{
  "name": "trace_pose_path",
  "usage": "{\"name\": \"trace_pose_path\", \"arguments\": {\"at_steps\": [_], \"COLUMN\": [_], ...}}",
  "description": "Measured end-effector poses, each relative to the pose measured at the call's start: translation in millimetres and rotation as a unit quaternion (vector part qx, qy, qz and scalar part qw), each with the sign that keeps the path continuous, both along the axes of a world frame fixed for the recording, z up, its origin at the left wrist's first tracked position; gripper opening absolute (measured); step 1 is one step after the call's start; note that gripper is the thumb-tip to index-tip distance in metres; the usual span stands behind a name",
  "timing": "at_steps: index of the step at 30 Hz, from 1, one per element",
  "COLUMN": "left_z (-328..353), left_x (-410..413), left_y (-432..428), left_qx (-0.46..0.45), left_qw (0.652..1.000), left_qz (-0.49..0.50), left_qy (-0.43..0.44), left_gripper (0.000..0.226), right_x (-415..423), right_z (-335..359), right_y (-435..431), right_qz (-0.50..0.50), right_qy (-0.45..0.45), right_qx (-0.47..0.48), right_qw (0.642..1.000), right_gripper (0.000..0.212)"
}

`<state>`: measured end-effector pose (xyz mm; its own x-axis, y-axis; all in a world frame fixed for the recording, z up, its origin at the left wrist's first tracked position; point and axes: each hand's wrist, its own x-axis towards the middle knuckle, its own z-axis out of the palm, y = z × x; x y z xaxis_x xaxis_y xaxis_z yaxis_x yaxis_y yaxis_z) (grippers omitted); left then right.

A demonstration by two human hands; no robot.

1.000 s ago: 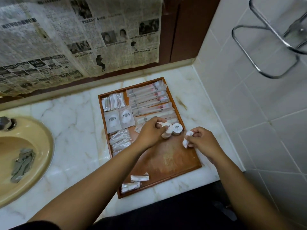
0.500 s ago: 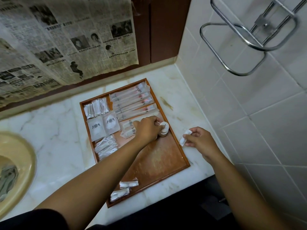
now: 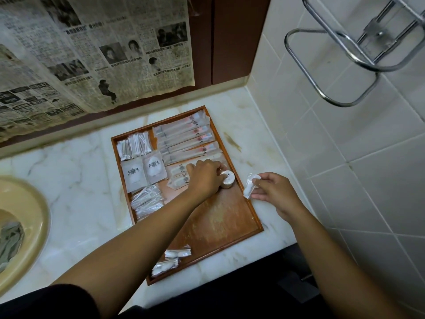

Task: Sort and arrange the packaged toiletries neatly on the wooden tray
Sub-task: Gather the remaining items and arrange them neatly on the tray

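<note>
The wooden tray (image 3: pixel 220 224) lies on the marble counter. Long toothbrush packets (image 3: pixel 184 137) fill its far right, cotton swab packets (image 3: pixel 133 147) its far left, with two square sachets (image 3: pixel 143 172) and clear wrapped packets (image 3: pixel 147 201) below them. Two small white packets (image 3: pixel 171 260) lie at the tray's near edge. My left hand (image 3: pixel 203 177) rests on small round white containers (image 3: pixel 227 179) by the tray's right rim, fingers closed on them. My right hand (image 3: pixel 273 192), just right of the tray, pinches a small white wrapped packet (image 3: pixel 249 186).
A beige sink basin (image 3: pixel 27 217) with a grey cloth inside sits at the left. Newspaper (image 3: pixel 92 54) covers the back wall. A tiled wall (image 3: pixel 345 157) stands close on the right, with a chrome rack (image 3: pixel 345 54) above. The counter edge runs near my body.
The view has shifted slightly. My left hand stays on the round containers at the tray's right side. My right hand still holds the white packet just outside the tray's rim.
</note>
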<state>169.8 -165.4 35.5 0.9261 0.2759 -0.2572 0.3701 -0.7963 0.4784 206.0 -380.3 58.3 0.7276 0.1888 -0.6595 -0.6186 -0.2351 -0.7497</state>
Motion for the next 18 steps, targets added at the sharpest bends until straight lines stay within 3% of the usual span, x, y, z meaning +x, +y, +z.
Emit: {"name": "trace_pose_path", "arguments": {"at_steps": [4,9,11,15,18], "left_z": [1,15,17,10,-2], "left_x": [-6,-41,-65,-115,-137], "left_y": [7,49,79,134,165], "left_qx": [-0.042,-0.144,-0.130,-0.013,-0.035], "left_qw": [0.998,0.975,0.969,0.957,0.932], "left_qz": [0.027,0.126,0.177,0.269,0.358], "left_qy": [-0.022,-0.112,-0.117,-0.111,-0.043], "left_gripper": [0.021,0.019,0.022,0.034,0.046], "right_x": [4,8,7,6,8], "right_z": [15,32,34,30,24], "right_y": [11,54,81,146,201], "right_qz": [-0.013,0.045,0.083,0.176,0.247], "right_qy": [0.004,-0.023,-0.033,-0.063,-0.087], "right_qx": [0.026,0.035,0.029,0.016,-0.005], "right_qw": [1.000,0.998,0.996,0.982,0.965], "right_gripper": [0.016,0.018,0.018,0.022,0.017]}}
